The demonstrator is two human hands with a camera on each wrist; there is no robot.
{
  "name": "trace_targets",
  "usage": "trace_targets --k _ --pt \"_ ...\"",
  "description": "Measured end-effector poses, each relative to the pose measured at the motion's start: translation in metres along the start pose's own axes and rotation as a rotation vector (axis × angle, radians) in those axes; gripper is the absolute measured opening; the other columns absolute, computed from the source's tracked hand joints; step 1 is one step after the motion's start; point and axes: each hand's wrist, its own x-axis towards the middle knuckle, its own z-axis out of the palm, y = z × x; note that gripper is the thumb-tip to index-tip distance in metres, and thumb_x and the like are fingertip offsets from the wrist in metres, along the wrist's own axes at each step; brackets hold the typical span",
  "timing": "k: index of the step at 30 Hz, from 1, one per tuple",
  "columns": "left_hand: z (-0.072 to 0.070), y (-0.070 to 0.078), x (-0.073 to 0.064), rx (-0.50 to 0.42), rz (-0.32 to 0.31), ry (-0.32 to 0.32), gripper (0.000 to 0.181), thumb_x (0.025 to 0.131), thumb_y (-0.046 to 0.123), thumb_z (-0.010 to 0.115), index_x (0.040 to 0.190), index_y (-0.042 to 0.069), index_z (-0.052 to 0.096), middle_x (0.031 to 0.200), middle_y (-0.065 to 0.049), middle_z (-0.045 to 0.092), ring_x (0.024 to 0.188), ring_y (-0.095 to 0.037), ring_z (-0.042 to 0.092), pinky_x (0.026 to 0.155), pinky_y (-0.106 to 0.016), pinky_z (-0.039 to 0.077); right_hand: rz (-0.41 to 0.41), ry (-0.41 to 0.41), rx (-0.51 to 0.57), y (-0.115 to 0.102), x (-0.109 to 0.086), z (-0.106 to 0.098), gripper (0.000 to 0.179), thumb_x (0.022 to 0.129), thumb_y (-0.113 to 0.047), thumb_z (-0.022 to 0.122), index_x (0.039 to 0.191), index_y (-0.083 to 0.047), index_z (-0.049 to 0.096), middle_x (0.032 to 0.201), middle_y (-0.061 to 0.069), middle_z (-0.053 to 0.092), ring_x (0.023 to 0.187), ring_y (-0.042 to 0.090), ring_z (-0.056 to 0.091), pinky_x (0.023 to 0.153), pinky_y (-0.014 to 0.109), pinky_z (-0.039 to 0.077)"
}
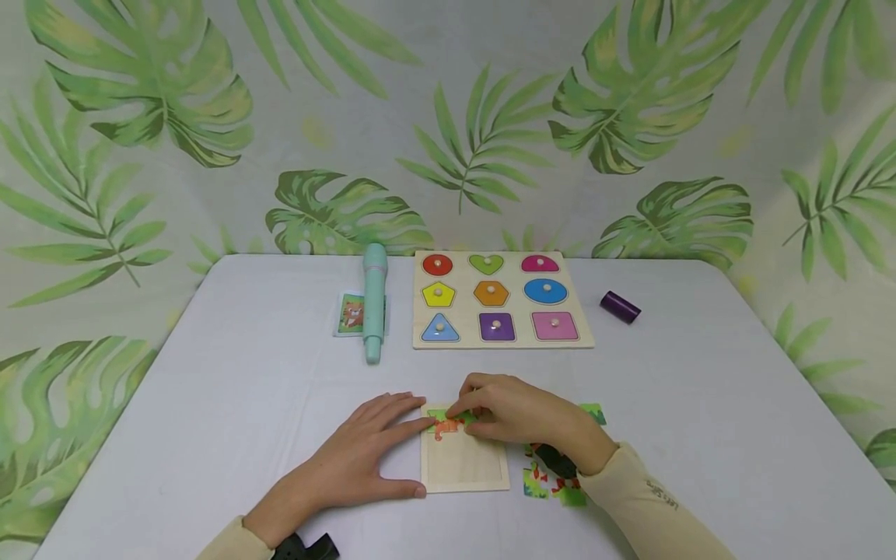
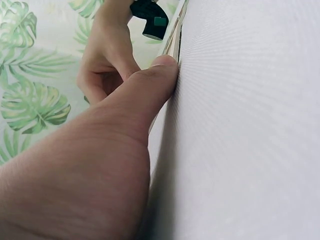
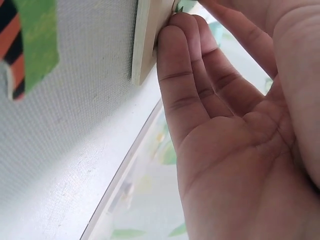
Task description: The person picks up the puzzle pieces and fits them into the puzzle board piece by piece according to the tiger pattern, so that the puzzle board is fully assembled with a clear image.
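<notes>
We're flanking the square pale-wood tray (image 1: 465, 468), lower centre: left hand (image 1: 360, 453) spread leftward, right hand (image 1: 516, 408) upper right, grip unclear.

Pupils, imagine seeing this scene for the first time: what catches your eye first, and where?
Probably the shape board, its nine bright knobbed shapes at the far edge of the table. Nearer, the left hand and right hand are at a wooden tray with picture pieces. Behind hangs a leafy backdrop.
</notes>
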Motion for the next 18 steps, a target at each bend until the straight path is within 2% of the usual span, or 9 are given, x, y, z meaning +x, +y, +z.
trace_targets --k 18 --pt "0.0008 -0.0003 0.0 0.006 0.002 0.007 0.086 0.082 0.081 0.063 0.154 0.036 0.048 0.164 0.007 0.037 0.154 -0.021 0.029 0.126 -0.054 0.027 0.003 -0.026 0.008 -0.0022 -0.0026 -0.0026 0.03 0.096 -0.02 0.075 0.125 -0.018 0.075 0.113 -0.006 0.067 0.09 0.007 0.057 0.084 0.021 0.055"
